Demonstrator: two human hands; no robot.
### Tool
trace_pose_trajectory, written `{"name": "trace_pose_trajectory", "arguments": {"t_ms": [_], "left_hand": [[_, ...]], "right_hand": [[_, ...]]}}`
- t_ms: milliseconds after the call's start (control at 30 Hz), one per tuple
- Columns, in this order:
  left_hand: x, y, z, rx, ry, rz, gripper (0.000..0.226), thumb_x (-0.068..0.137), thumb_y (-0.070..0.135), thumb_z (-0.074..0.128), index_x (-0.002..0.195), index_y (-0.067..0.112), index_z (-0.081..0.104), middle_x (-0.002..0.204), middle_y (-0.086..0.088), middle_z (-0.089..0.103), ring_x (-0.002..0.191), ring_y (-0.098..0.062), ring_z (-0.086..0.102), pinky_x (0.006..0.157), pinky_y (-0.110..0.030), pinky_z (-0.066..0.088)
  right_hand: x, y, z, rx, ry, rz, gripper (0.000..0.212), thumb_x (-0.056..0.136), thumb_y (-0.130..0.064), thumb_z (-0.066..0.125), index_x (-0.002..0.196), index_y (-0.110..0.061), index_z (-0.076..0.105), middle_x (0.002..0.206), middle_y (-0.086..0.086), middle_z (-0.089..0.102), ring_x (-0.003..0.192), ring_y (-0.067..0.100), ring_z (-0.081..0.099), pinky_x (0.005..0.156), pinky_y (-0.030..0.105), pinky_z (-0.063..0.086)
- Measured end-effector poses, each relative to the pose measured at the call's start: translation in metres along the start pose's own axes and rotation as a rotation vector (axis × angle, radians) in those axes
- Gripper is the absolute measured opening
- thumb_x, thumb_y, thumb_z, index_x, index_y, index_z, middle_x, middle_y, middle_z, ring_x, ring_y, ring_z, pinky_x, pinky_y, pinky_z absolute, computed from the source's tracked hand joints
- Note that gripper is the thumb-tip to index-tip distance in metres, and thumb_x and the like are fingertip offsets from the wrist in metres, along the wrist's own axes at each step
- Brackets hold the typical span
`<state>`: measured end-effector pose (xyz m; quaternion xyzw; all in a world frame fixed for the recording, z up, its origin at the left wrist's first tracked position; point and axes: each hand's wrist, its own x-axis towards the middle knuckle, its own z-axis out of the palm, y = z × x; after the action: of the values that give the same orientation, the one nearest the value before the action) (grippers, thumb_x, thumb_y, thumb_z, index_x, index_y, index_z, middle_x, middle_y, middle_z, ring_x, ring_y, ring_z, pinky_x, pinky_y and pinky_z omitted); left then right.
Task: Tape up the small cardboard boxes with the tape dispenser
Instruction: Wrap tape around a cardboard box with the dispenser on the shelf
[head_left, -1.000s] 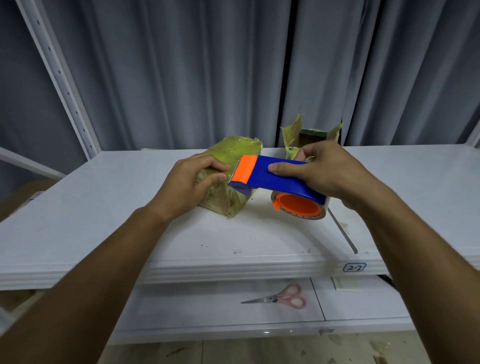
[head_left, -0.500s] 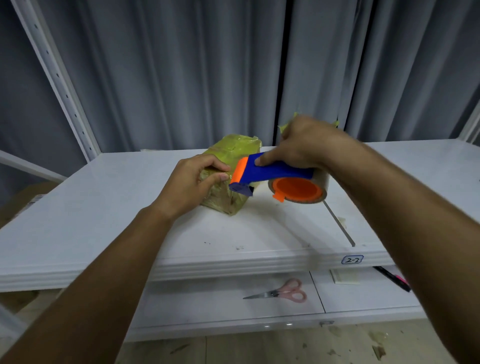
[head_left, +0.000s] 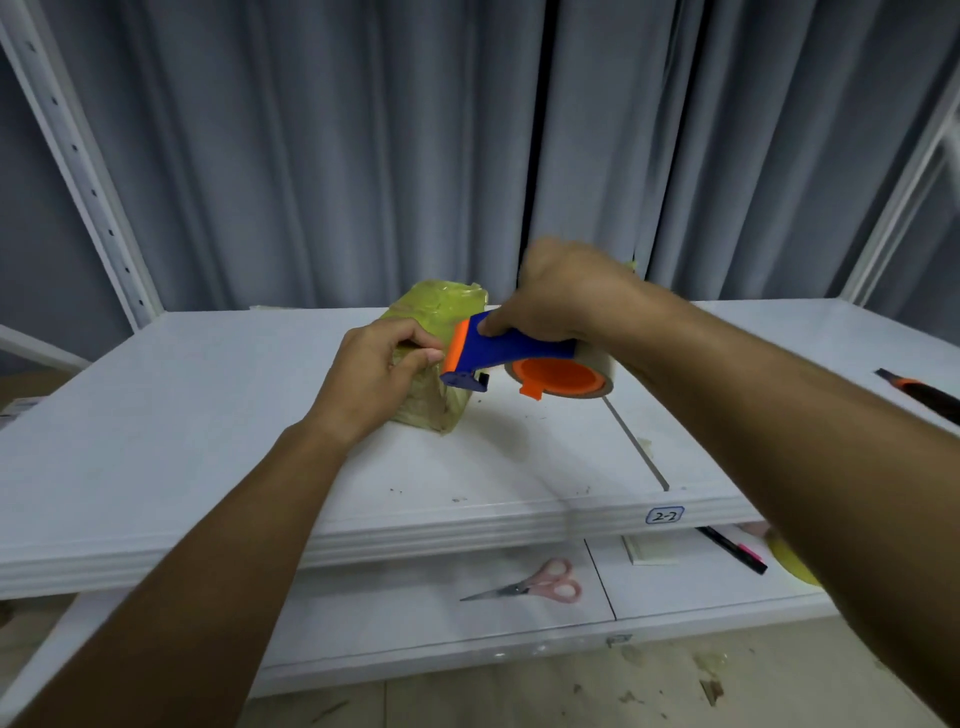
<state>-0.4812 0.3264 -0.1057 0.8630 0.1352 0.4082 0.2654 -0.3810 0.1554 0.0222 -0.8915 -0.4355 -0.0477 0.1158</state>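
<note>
A small box wrapped in yellowish tape (head_left: 435, 317) stands on the white shelf (head_left: 208, 415). My left hand (head_left: 379, 374) grips its near side, thumb and fingers pinched at its right edge. My right hand (head_left: 561, 301) holds the blue and orange tape dispenser (head_left: 498, 358) from above, its orange blade end touching the box's right side by my left thumb. The tape roll (head_left: 561, 376) with its orange core hangs under my right hand. A second box behind my right hand is almost fully hidden.
On the lower shelf lie pink scissors (head_left: 535, 587), a black marker (head_left: 732, 548) and a white pad (head_left: 649, 548). A black and orange tool (head_left: 919, 392) rests at the right of the top shelf. Grey curtains hang behind. A label reads 2-2 (head_left: 664, 515).
My right hand has rotated over the top of the dispenser and lifted it slightly, keeping the blade end at the box. The left hand stays on the box. The view has shifted left.
</note>
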Motion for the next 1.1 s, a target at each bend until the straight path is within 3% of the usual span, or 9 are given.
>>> {"name": "trace_pose_trajectory", "arguments": {"t_ms": [300, 400, 667, 933, 1100], "left_hand": [[0.004, 0.001, 0.002, 0.038, -0.004, -0.003, 0.004, 0.088, 0.015, 0.072, 0.087, 0.017, 0.075, 0.085, 0.017, 0.070, 0.085, 0.001, 0.061, 0.072, -0.005, 0.040], [0.004, 0.000, 0.000, 0.020, -0.022, -0.002, 0.004, 0.088, 0.015, 0.073, 0.088, 0.018, 0.075, 0.086, 0.017, 0.071, 0.085, 0.000, 0.062, 0.074, -0.007, 0.041], [0.005, -0.003, -0.001, 0.027, -0.037, -0.023, 0.003, 0.089, 0.018, 0.073, 0.090, 0.020, 0.075, 0.092, 0.016, 0.072, 0.090, -0.001, 0.063, 0.078, -0.008, 0.044], [0.002, -0.001, -0.001, 0.012, -0.021, -0.019, 0.004, 0.089, 0.017, 0.073, 0.091, 0.018, 0.076, 0.091, 0.021, 0.070, 0.088, 0.005, 0.062, 0.075, -0.004, 0.040], [0.002, -0.002, 0.000, -0.005, -0.022, -0.011, 0.004, 0.088, 0.015, 0.073, 0.090, 0.018, 0.076, 0.089, 0.021, 0.070, 0.088, 0.005, 0.062, 0.076, -0.004, 0.040]], "right_hand": [[-0.003, 0.019, 0.000, 0.140, -0.055, 0.078, 0.045, 0.077, -0.059, 0.073, 0.080, -0.018, 0.054, 0.075, 0.000, 0.059, 0.064, 0.013, 0.056, 0.050, 0.024, 0.038], [-0.005, 0.030, 0.005, 0.195, -0.046, 0.097, 0.051, 0.076, -0.063, 0.071, 0.088, -0.015, 0.061, 0.082, 0.003, 0.064, 0.068, 0.014, 0.058, 0.053, 0.025, 0.042], [-0.016, 0.059, 0.005, 0.342, -0.049, 0.138, 0.052, 0.073, -0.063, 0.071, 0.087, -0.014, 0.065, 0.085, 0.004, 0.069, 0.074, 0.019, 0.063, 0.061, 0.030, 0.047], [0.003, 0.036, 0.009, 0.132, -0.074, 0.104, 0.048, 0.075, -0.060, 0.074, 0.084, -0.015, 0.060, 0.075, 0.002, 0.061, 0.063, 0.014, 0.056, 0.050, 0.025, 0.039], [0.019, 0.013, 0.019, 0.078, -0.060, 0.068, 0.044, 0.072, -0.053, 0.078, 0.074, -0.018, 0.052, 0.071, 0.002, 0.059, 0.063, 0.016, 0.058, 0.052, 0.028, 0.043]]}}
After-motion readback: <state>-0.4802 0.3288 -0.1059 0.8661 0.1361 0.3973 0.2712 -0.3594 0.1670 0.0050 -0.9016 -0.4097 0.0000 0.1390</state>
